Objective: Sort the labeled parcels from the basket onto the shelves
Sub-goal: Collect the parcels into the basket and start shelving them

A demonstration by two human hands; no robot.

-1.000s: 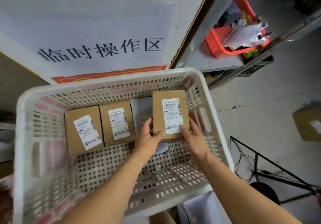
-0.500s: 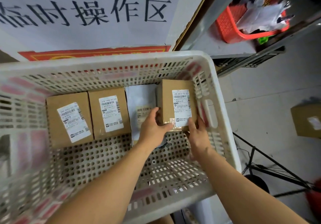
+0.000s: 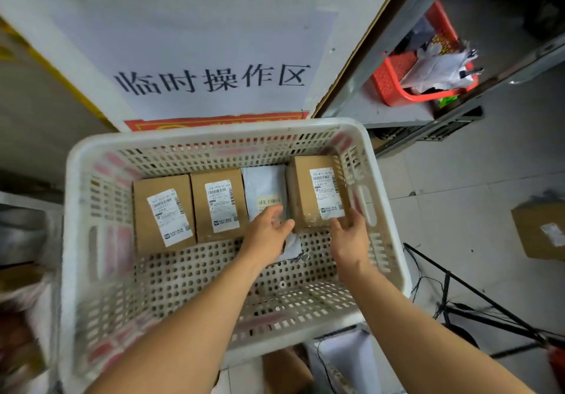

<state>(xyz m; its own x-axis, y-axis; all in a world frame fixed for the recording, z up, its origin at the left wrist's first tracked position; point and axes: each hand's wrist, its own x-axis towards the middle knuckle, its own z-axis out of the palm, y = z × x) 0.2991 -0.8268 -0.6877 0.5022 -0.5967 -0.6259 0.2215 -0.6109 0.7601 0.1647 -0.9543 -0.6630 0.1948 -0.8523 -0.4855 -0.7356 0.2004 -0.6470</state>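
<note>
Head view: white perforated basket (image 3: 79, 240) w/ four parcels lined up along its far wall. From the left: a cardboard box (image 3: 163, 213), a second cardboard box (image 3: 218, 205) touching it, a grey poly mailer (image 3: 265, 190) lying flat, then a third cardboard box (image 3: 318, 192) in the far right corner, label up, tilted a bit vs. the other two.

Left hand (image 3: 266, 237) is over the near end of the mailer, fingers loosely bent, tips by the left near edge of the corner box; blurred, so can't tell if it pinches anything. Right hand (image 3: 350, 240) is at the near right edge of that same box, fingers fairly straight, tips touching or just short of it – not wrapped round it. Box sits on the basket floor, not lifted.

Near half of the basket floor is bare mesh. Behind the basket, a white sign (image 3: 211, 78) w/ black characters. Right of it, a metal shelf (image 3: 397, 115) carrying a red basket (image 3: 388, 81) stuffed w/ white bags. Another labeled cardboard box (image 3: 541, 231) on the floor at far right, well apart from the basket.
</note>
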